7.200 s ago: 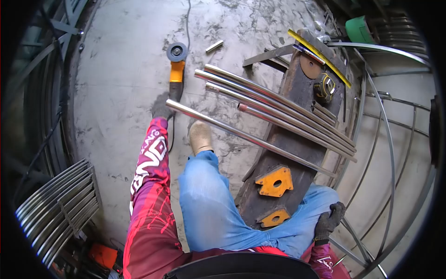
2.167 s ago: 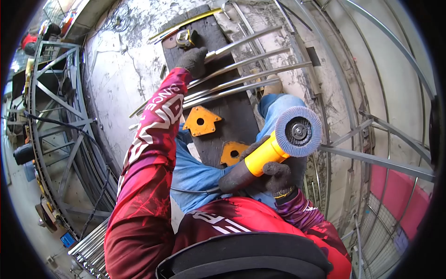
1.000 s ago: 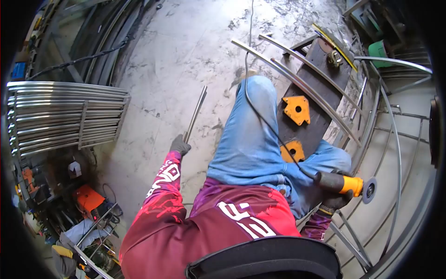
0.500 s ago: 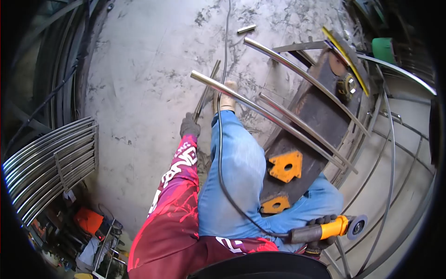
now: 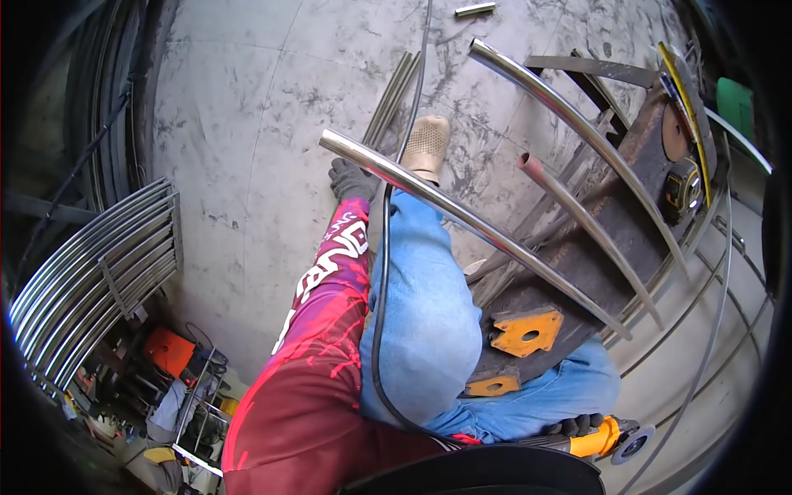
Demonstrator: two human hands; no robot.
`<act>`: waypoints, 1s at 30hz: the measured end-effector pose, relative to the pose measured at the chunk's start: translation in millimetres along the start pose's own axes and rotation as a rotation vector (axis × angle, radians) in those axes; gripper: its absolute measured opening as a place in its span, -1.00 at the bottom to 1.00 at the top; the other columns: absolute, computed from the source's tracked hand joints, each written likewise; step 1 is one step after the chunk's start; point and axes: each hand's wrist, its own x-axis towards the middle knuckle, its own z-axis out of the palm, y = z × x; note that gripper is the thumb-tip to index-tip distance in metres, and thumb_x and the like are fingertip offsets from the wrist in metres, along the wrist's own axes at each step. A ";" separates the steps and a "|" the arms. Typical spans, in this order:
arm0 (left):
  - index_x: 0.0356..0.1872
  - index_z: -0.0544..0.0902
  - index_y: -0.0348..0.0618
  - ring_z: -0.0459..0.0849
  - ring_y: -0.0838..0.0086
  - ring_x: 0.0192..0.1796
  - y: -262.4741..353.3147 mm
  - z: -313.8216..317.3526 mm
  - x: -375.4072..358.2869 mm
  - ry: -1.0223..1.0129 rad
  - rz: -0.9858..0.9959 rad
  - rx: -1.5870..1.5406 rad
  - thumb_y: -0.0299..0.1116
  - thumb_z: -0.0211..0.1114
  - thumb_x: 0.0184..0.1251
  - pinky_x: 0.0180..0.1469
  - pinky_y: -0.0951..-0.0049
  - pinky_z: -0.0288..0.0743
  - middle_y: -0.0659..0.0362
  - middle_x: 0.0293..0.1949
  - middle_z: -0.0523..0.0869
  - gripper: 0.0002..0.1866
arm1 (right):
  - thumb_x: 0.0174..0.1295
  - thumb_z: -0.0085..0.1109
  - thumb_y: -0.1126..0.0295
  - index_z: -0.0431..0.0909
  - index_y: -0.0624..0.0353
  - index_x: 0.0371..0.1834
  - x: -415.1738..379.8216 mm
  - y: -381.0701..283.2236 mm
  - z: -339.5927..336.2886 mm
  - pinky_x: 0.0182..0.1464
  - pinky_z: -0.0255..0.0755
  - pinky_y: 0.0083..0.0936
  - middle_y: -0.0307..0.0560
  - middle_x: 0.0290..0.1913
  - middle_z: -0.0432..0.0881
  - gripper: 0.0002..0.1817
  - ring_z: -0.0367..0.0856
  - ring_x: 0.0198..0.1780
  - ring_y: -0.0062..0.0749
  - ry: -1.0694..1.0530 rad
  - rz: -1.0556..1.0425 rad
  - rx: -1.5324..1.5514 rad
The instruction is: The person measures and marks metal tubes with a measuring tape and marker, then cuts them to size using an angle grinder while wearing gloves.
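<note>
you are sitting over a grey concrete floor (image 5: 239, 140), stained and scuffed, with your blue-trousered legs stretched out across it. a long dark steel beam (image 5: 594, 256) runs diagonally on your right and serves as your counter. three curved shiny tubes (image 5: 495, 239) lie across it, their free ends sticking out over your leg and the floor. at far left a stack of curved tube frames (image 5: 91, 280) leans by the wall. two orange magnet squares (image 5: 525, 332) sit on the near end of the beam, one just beside the other. on the beam's far end a tape measure (image 5: 683, 191) rests beside a yellow ruler (image 5: 686, 115) and a brown disc (image 5: 673, 132).

your left hand (image 5: 351, 180), gloved, reaches down to the floor by your shoe, at the near end of two thin rods (image 5: 392, 97) that lie side by side; i cannot tell whether its fingers are closed on them. your right hand (image 5: 573, 426), also gloved, is wrapped around the yellow angle grinder (image 5: 606, 437) low beside your right thigh, its disc pointing outward. the grinder's black cable (image 5: 381, 272) trails up over your left leg and away across the floor. a short tube offcut (image 5: 475, 10) lies apart at the top.
</note>
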 end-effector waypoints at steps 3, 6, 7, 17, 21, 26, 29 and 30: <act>0.31 0.47 -0.25 0.45 0.03 0.32 -13.1 29.6 20.7 -0.073 0.165 -0.038 0.04 0.34 0.36 0.35 0.05 0.43 -0.10 0.24 0.47 -0.33 | 0.17 0.54 0.22 0.39 0.00 0.38 -1.1 0.3 -0.8 0.31 0.36 0.16 -0.11 0.08 0.61 -0.28 0.58 0.17 -0.15 -0.014 0.007 0.020; -0.13 0.71 -0.18 0.74 0.12 -0.03 113.0 58.3 22.6 0.520 0.707 -0.035 -0.34 0.19 0.39 0.02 0.14 0.64 -0.06 -0.15 0.73 -0.80 | 0.20 0.51 0.23 0.39 -0.01 0.37 -10.1 5.8 -1.9 0.29 0.38 0.15 -0.12 0.06 0.60 -0.31 0.58 0.15 -0.16 -0.031 -0.027 0.018; -0.32 0.74 -0.13 0.80 0.16 -0.17 137.7 43.4 13.6 0.545 0.780 -0.004 -0.42 0.19 0.35 -0.12 0.19 0.68 -0.02 -0.27 0.77 -0.85 | 0.21 0.50 0.23 0.38 -0.01 0.37 -11.1 9.2 -3.4 0.28 0.38 0.15 -0.13 0.05 0.60 -0.32 0.58 0.14 -0.17 -0.040 -0.033 0.025; -0.45 0.79 -0.13 0.87 0.17 -0.28 183.8 -31.1 -23.8 0.342 0.761 0.176 -0.55 0.18 0.33 -0.22 0.22 0.76 -0.06 -0.38 0.83 -0.76 | 0.31 0.40 0.25 0.36 -0.03 0.34 -37.6 22.6 -31.3 0.21 0.43 0.15 -0.16 -0.02 0.57 -0.42 0.57 0.08 -0.20 -0.114 -0.058 0.105; -0.09 0.68 -0.16 0.75 0.11 0.01 145.6 -18.9 -6.6 0.211 0.626 0.119 -0.30 0.28 0.33 0.06 0.15 0.65 -0.11 -0.04 0.72 -0.78 | 0.34 0.34 0.22 0.35 -0.06 0.31 -33.4 27.5 -29.1 -0.07 0.36 -0.07 -0.23 -0.16 0.47 -0.47 0.46 -0.13 -0.26 -0.171 -0.110 0.119; 0.37 0.48 -0.28 0.59 -0.05 0.32 -61.4 -171.5 50.5 0.629 0.226 -0.315 -0.02 0.62 0.13 0.33 0.07 0.51 -0.25 0.30 0.59 -0.15 | 0.19 0.53 0.19 0.33 -0.01 0.34 -40.5 28.8 -32.7 0.08 0.40 0.08 -0.13 -0.11 0.49 -0.29 0.51 -0.03 -0.16 -0.269 -0.202 0.181; 0.39 0.46 -0.26 0.68 0.06 0.07 -35.1 -245.9 13.3 0.498 0.440 -0.725 -0.03 0.48 0.36 0.15 0.19 0.60 -0.15 0.05 0.67 -0.28 | 0.10 0.63 0.22 0.33 -0.02 0.41 -51.8 37.0 -45.9 0.28 0.42 0.24 -0.11 -0.05 0.54 -0.17 0.59 0.09 -0.09 -0.307 -0.253 0.270; 0.40 0.45 -0.26 0.68 0.09 0.07 -28.1 -262.5 -5.4 0.150 0.352 -0.800 -0.02 0.44 0.40 0.15 0.20 0.60 -0.16 0.05 0.68 -0.29 | 0.09 0.63 0.21 0.34 -0.01 0.41 -55.1 37.1 -46.2 0.29 0.42 0.23 -0.11 -0.02 0.56 -0.17 0.60 0.11 -0.08 -0.317 -0.271 0.273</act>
